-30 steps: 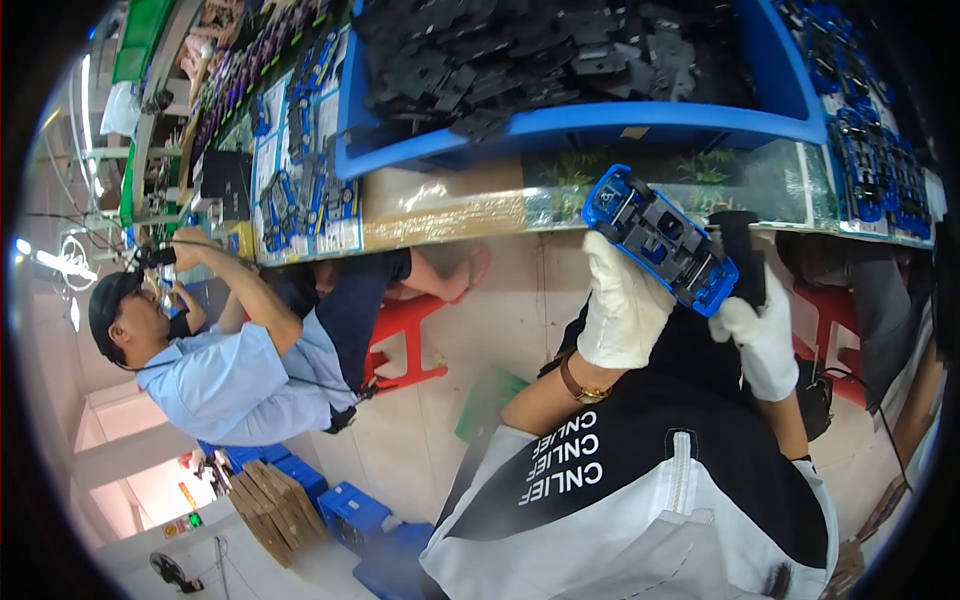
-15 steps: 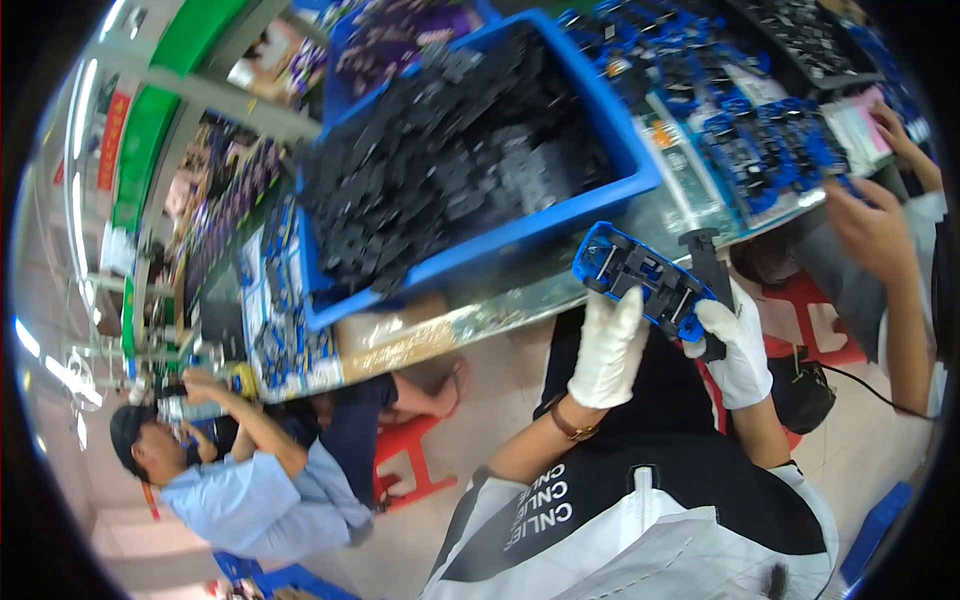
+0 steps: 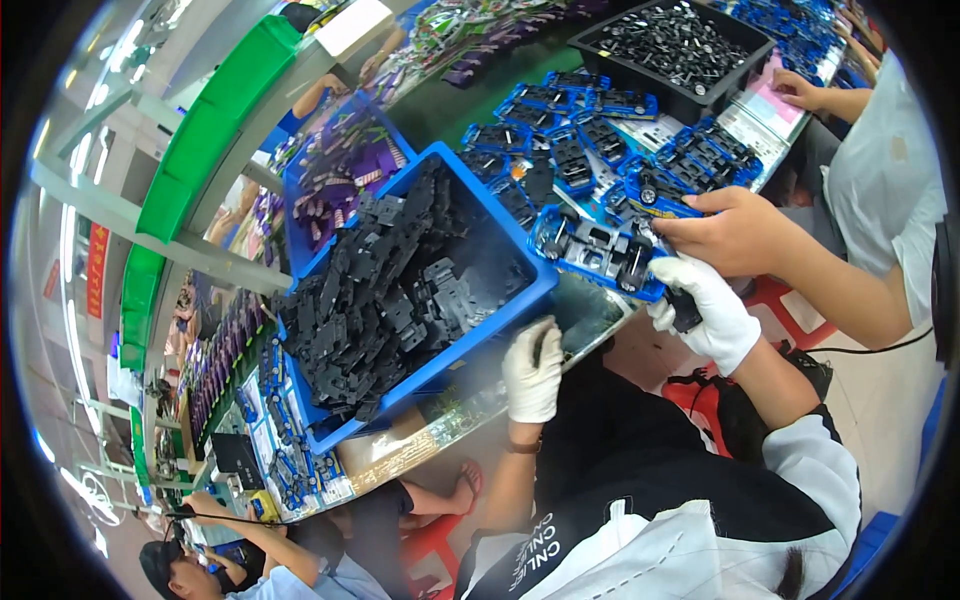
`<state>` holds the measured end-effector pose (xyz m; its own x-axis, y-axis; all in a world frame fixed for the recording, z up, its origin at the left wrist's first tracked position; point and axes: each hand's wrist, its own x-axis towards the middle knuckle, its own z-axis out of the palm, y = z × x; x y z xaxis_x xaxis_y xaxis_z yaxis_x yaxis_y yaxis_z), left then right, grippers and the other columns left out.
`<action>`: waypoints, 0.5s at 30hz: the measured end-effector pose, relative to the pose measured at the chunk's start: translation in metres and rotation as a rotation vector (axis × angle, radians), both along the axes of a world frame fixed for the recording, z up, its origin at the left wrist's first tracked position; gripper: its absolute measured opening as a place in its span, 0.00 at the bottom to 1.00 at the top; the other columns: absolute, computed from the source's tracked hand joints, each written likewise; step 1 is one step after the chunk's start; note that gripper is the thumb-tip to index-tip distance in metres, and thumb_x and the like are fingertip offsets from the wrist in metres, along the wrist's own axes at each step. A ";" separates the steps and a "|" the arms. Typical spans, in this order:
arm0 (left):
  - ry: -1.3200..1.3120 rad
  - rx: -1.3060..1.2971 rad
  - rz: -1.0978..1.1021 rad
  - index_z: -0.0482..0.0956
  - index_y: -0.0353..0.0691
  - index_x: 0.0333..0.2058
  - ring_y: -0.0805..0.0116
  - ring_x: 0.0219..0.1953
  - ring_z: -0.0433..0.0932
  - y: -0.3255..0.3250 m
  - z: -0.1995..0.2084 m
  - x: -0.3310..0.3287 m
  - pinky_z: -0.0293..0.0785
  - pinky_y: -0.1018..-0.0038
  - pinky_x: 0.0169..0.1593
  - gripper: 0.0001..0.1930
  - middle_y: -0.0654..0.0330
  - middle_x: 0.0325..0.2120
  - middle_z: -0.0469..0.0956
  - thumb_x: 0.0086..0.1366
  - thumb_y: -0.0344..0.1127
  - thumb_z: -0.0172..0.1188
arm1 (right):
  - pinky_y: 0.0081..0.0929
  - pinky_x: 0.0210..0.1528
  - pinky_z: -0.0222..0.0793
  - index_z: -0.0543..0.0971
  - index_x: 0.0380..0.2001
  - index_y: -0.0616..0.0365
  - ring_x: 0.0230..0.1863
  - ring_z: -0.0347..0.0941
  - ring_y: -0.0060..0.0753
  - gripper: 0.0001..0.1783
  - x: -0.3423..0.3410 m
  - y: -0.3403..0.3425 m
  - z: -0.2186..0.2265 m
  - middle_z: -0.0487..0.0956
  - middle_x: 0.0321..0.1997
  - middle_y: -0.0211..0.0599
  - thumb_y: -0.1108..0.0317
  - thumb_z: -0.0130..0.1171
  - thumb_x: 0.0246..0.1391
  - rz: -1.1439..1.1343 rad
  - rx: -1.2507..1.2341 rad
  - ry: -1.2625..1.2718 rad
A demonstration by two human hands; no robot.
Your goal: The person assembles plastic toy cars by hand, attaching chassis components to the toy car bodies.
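My right hand (image 3: pixel 710 315), in a white glove, grips one end of a blue toy car (image 3: pixel 595 250) turned wheels up, its dark chassis showing. A black piece (image 3: pixel 684 310), kind unclear, sticks out below the same hand's fingers. My left hand (image 3: pixel 533 372), also gloved, is apart from the car near the table's front edge, fingers loosely bent with a gap between them and nothing visible in it. Just beyond it stands a blue bin (image 3: pixel 530 300) heaped with black plastic chassis plates (image 3: pixel 400 290).
A co-worker's hand (image 3: pixel 735 230) holds another blue toy car (image 3: pixel 655 195) close to my right hand. More blue cars (image 3: pixel 575 160) cover the table beyond. A black crate (image 3: pixel 585 45) holds small metallic parts. Another person (image 3: pixel 185 570) sits at lower left.
My left hand has let go of the toy car and moved left. My right hand has carried the car forward toward the co-worker's cars. The view has shifted.
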<state>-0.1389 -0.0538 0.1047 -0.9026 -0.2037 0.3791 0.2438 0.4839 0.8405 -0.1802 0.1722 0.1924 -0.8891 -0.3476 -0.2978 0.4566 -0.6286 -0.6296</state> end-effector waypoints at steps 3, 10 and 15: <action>-0.027 -0.064 -0.032 0.78 0.35 0.38 0.56 0.36 0.79 0.000 0.007 -0.002 0.74 0.68 0.42 0.09 0.51 0.34 0.79 0.59 0.29 0.60 | 0.19 0.21 0.64 0.73 0.36 0.57 0.20 0.70 0.23 0.11 0.001 -0.008 0.003 0.75 0.28 0.31 0.64 0.60 0.52 0.070 0.050 -0.024; 0.055 -0.120 -0.082 0.78 0.38 0.39 0.53 0.37 0.78 -0.006 0.002 -0.001 0.74 0.66 0.42 0.11 0.50 0.35 0.79 0.57 0.31 0.62 | 0.14 0.17 0.60 0.72 0.39 0.56 0.18 0.65 0.22 0.10 -0.016 -0.007 0.068 0.73 0.26 0.34 0.65 0.56 0.56 0.035 -0.045 -0.247; 0.121 -0.250 -0.112 0.77 0.39 0.41 0.52 0.36 0.78 -0.005 0.011 0.005 0.74 0.64 0.40 0.13 0.50 0.35 0.79 0.58 0.36 0.63 | 0.12 0.17 0.69 0.73 0.32 0.55 0.20 0.69 0.22 0.07 -0.045 0.044 0.084 0.72 0.24 0.33 0.67 0.61 0.53 -0.366 -0.139 -0.049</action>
<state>-0.1344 -0.0590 0.1159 -0.8594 0.0074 0.5112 0.3982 0.6368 0.6603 -0.2250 0.2166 0.2761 -0.9476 -0.0501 -0.3156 0.2139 -0.8333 -0.5097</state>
